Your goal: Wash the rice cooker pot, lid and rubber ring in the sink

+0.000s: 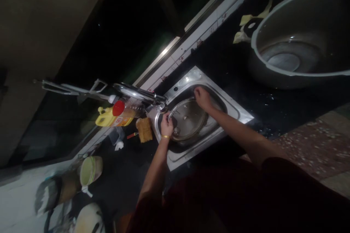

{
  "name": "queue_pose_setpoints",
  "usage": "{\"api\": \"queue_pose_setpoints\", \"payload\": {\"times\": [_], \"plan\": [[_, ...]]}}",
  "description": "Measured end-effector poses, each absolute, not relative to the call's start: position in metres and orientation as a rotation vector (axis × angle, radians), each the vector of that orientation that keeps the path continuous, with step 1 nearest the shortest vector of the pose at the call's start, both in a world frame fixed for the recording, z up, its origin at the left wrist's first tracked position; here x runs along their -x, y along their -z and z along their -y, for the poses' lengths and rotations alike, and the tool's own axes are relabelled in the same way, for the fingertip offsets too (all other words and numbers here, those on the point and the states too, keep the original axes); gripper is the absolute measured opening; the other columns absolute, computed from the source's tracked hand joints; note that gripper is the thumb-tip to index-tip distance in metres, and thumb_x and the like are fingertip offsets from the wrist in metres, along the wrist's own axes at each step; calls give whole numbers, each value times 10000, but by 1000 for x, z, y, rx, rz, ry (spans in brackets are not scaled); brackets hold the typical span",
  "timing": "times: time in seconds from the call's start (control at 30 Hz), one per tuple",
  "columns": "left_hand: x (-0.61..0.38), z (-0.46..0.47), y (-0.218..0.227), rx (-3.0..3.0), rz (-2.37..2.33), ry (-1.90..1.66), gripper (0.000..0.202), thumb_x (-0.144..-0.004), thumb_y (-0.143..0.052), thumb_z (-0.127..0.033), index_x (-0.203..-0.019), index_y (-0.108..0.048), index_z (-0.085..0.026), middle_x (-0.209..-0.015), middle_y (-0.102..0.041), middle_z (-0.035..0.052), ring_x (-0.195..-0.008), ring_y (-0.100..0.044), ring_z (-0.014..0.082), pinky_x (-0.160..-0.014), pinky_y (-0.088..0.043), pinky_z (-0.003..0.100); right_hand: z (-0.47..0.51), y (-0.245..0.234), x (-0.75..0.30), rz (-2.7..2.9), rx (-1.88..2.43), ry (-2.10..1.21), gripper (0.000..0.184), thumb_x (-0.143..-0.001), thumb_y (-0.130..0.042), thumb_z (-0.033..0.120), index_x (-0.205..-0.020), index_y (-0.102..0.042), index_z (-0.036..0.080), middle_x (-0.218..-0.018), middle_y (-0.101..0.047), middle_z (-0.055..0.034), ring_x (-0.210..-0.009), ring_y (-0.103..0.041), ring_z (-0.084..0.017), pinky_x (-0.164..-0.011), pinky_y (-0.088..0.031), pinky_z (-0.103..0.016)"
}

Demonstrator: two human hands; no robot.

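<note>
A round metal lid or plate (188, 120) lies in the steel sink (232, 111). My left hand (166, 125), with a gold bangle on the wrist, is closed on its left rim beside the tap (161, 106). My right hand (202, 98) is closed on the lid's far rim. Both arms reach out over the dark counter. The picture is dim and tilted.
A big metal basin (298, 36) stands on the counter at the upper right. Left of the sink are a brown sponge (144, 129), a yellow bottle with a red cap (113, 116) and a metal rack (73, 89). Cups and pots (90, 171) sit at the lower left.
</note>
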State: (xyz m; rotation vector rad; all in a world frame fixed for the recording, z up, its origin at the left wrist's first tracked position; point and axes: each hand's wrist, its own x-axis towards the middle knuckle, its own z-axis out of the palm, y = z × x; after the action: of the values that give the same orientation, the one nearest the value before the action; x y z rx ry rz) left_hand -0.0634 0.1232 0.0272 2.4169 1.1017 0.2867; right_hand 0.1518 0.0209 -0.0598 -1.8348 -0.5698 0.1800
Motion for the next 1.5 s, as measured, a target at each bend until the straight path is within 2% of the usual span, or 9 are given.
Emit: {"api": "queue_pose_setpoints", "payload": {"times": [0.2, 0.37, 0.57, 0.83, 0.97, 1.07, 1.23, 1.4, 1.5], "plan": [[39, -129, -51, -2490, -1090, 190, 438, -771, -603, -253, -1204, -581, -194, -1145, -667, 79, -1041, -623, 223, -957, -456, 358, -37, 41, -86, 688, 1728, -268, 232, -930, -402, 266, -881, -612, 181, -875, -650, -65, -849, -575, -181, -785, -428, -283], [29, -109, -51, -2610, -1124, 307, 396, -772, -510, -95, -1138, -633, -182, -999, -710, 101, -962, -661, 248, -893, -486, 356, -27, 3, -68, 1117, 1719, -226, 257, -942, -409, 263, -864, -641, 188, -861, -639, -76, -797, -564, -182, -736, -400, -279], [32, -89, -58, -2765, -1014, 306, 525, -787, -479, -72, -1288, -553, -213, -1055, -701, 104, -981, -658, 247, -917, -477, 347, 1, 26, -136, 901, 2075, -507, 239, -911, -457, 238, -811, -664, 174, -808, -662, -86, -735, -557, -198, -660, -358, -291], [32, -84, -63, -2854, -1082, 218, 545, -794, -436, -51, -1320, -519, -171, -1208, -633, 138, -1062, -623, 248, -926, -478, 344, -28, 5, -114, 1172, 1642, -308, 240, -901, -478, 308, -898, -695, 205, -990, -675, -56, -965, -555, -200, -883, -389, -320], [25, -69, -56, -2863, -1105, 130, 564, -789, -432, -47, -1336, -502, -165, -1214, -627, 138, -1090, -604, 246, -951, -466, 350, -35, 31, -122, 919, 1703, -439, 312, -907, -378, 220, -952, -686, 194, -1027, -692, -51, -1007, -582, -194, -992, -362, -368], [18, -64, -52, -2835, -1132, 71, 555, -789, -438, -54, -1328, -503, -172, -1267, -600, 130, -1103, -599, 239, -944, -467, 337, -34, 38, -126, 828, 1722, -587, 335, -907, -343, 204, -1000, -665, 191, -966, -706, -47, -937, -617, -197, -981, -391, -403], [17, -67, -51, -2751, -1331, 161, 390, -819, -477, -150, -1188, -595, -105, -1014, -672, 175, -970, -645, 275, -850, -491, 349, -36, 14, -102, 1242, 1495, -368, 248, -874, -435, 183, -945, -672, 191, -1039, -696, -60, -1188, -535, -230, -1116, -243, -462], [22, -64, -49, -2761, -1210, 61, 551, -787, -453, -72, -1332, -492, -148, -1166, -643, 143, -1045, -622, 243, -906, -473, 330, -40, 14, -124, 1072, 1754, -556, 289, -866, -391, 113, -909, -672, 168, -1007, -699, -99, -1079, -597, -264, -1049, -309, -514], [20, -66, -49, -2745, -1275, 123, 477, -801, -459, -88, -1268, -548, -127, -1115, -661, 161, -1028, -632, 263, -902, -477, 353, -40, 13, -115, 1200, 1662, -468, 278, -875, -398, 141, -913, -671, 172, -982, -698, -88, -1129, -568, -259, -1075, -276, -503]]}}
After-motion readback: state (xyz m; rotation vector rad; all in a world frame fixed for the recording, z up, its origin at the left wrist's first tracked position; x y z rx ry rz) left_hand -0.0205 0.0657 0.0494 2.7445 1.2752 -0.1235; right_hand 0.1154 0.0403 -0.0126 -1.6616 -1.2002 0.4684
